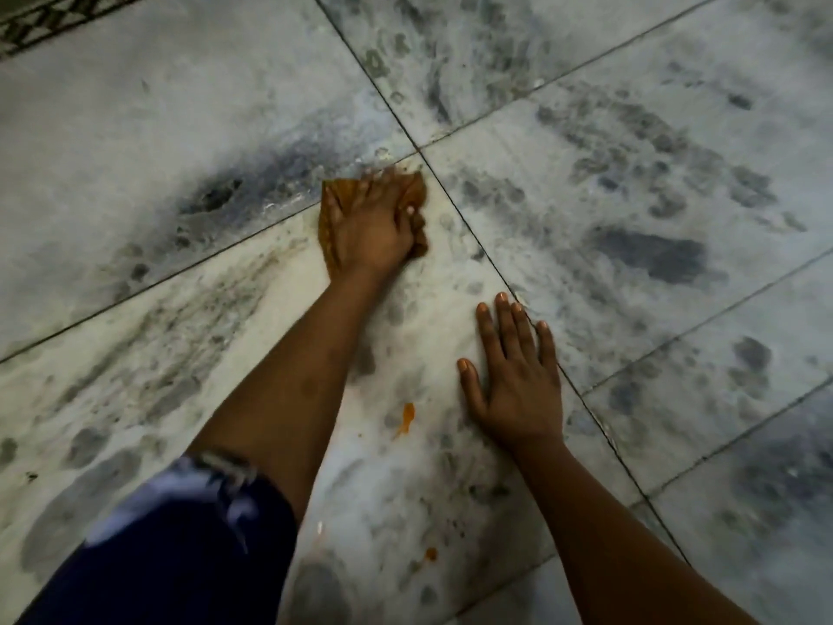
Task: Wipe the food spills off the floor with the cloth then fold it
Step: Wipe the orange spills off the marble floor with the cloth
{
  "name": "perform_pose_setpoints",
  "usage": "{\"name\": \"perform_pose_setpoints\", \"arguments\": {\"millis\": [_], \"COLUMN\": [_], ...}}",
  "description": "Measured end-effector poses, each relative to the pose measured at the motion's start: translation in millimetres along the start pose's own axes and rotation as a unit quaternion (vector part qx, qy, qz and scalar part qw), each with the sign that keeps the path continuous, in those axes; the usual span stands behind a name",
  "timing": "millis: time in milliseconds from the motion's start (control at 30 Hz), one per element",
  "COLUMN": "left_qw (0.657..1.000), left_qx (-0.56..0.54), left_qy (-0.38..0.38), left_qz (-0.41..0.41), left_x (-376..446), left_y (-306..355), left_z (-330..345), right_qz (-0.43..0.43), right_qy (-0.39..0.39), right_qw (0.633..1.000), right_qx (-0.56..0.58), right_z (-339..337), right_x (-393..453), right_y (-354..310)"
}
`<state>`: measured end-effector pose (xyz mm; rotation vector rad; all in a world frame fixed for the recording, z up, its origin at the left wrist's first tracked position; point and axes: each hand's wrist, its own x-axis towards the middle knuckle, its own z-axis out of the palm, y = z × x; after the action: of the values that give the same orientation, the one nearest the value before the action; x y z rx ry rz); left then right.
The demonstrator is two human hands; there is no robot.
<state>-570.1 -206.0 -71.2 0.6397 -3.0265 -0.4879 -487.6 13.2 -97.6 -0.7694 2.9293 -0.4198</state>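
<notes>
My left hand presses a bunched orange-brown cloth onto the marble floor, close to where the tile joints cross. Most of the cloth is hidden under the hand; its edges stick out on the left and upper right. My right hand lies flat on the floor with fingers spread, holding nothing. Between my two forearms sits an orange food spill. A smaller orange spot lies nearer to me.
The floor is white marble with grey veins and dark smudges, divided by thin dark joints. A dark patterned border runs along the top left corner. My blue-clad knee fills the bottom left.
</notes>
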Motion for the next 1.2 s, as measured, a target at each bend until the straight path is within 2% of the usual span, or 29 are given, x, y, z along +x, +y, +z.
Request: {"name": "perform_pose_setpoints", "arguments": {"millis": [100,267,367,433,467,567,633,700,833,933,1000,1133,1200], "left_qw": [1.0,0.992,0.98,0.97,0.972,0.992,0.995,0.996,0.986,0.98,0.986,0.994,0.993], "left_qx": [0.021,-0.016,0.031,0.094,0.118,0.116,0.087,0.075,0.089,0.095,0.1,0.085,0.072], "left_qy": [-0.019,-0.016,-0.025,-0.011,-0.009,-0.028,-0.037,-0.035,-0.048,-0.056,-0.05,-0.031,-0.039], "left_qz": [0.007,0.122,0.196,0.225,0.203,0.043,-0.005,0.019,0.133,0.163,0.126,-0.061,-0.083], "left_x": [-8.5,-137.3,-171.8,-161.0,-151.6,-125.3,-130.1,-156.6,-250.3,-257.8,-222.7,-124.9,-115.6], "left_y": [9.4,12.9,-8.6,-21.7,-21.8,-4.7,10.5,21.3,24.0,-3.5,-16.9,-13.1,-3.3], "left_z": [1.6,5.7,2.5,0.8,0.3,3.8,9.7,15.4,19.3,17.4,12.9,-1.4,-0.9], "right_qz": [-0.002,-0.002,-0.012,-0.028,-0.02,0.05,0.082,0.083,0.085,0.082,0.078,0.078,0.08], "right_qy": [0.001,-0.013,-0.024,-0.028,-0.026,-0.009,-0.002,-0.008,-0.016,-0.012,-0.008,-0.003,-0.001], "right_qw": [1.0,0.999,0.998,0.999,0.999,0.999,0.997,0.996,0.996,0.997,0.997,0.997,0.997], "right_qx": [-0.001,0.03,0.061,0.032,0.018,0.008,0.004,0.004,-0.002,0.004,0.004,0.004,0.0], "right_z": [-3.5,-6.4,-11.4,-12.8,-13.1,-10.7,-8.7,-10.6,-11.9,-10.4,-10.8,-10.8,-11.7], "right_x": [-1.4,-0.6,-7.7,-31.9,-49.6,-96.8,-108.5,-107.5,-106.4,-107.1,-106.2,-106.3,-105.8], "right_y": [-0.4,-1.4,8.6,24.7,31.2,30.0,23.5,21.8,23.0,22.6,22.8,23.8,22.5]}}
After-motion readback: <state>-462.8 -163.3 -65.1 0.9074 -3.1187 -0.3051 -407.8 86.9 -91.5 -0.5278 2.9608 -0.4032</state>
